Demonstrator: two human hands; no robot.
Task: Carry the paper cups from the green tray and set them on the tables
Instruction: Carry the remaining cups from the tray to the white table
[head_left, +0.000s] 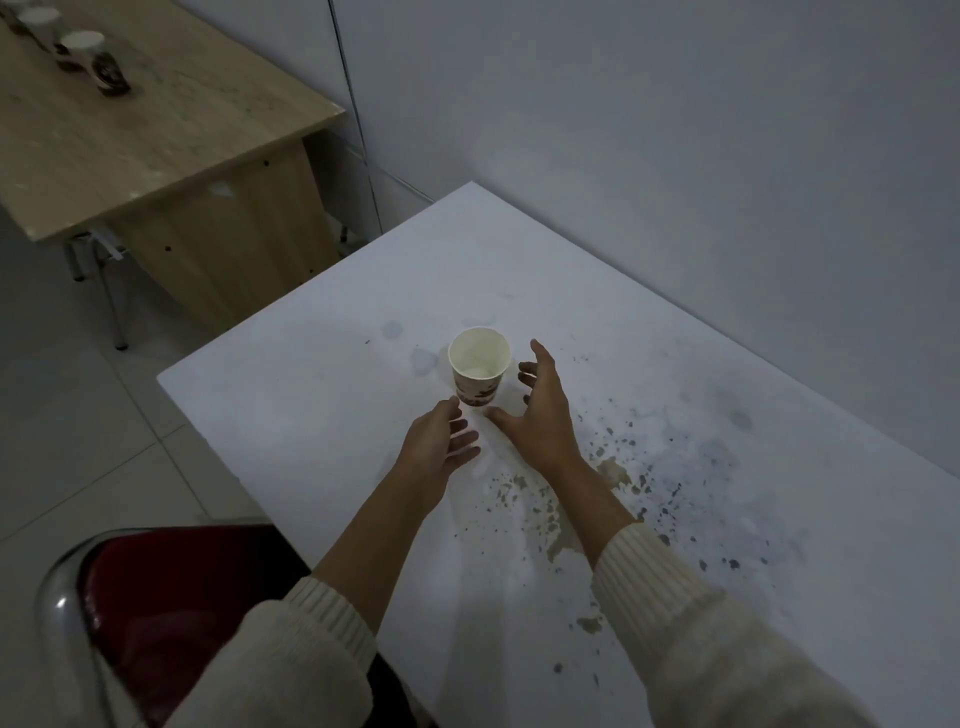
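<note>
A white paper cup (478, 364) with a dark printed band stands upright and empty on the white table (649, 364). My left hand (439, 439) hovers just short of the cup's near left side, fingers apart, holding nothing. My right hand (540, 410) is spread open beside the cup's right side, fingers apart from its wall. More paper cups (83, 49) stand in a row on the wooden table (156, 135) at the far left. The green tray is out of view.
The white table carries dark specks and brown stains (613, 499) near my right forearm. A red chair (171, 613) with a chrome frame stands at the table's near left corner. A white wall runs behind the tables. Tiled floor lies between the two tables.
</note>
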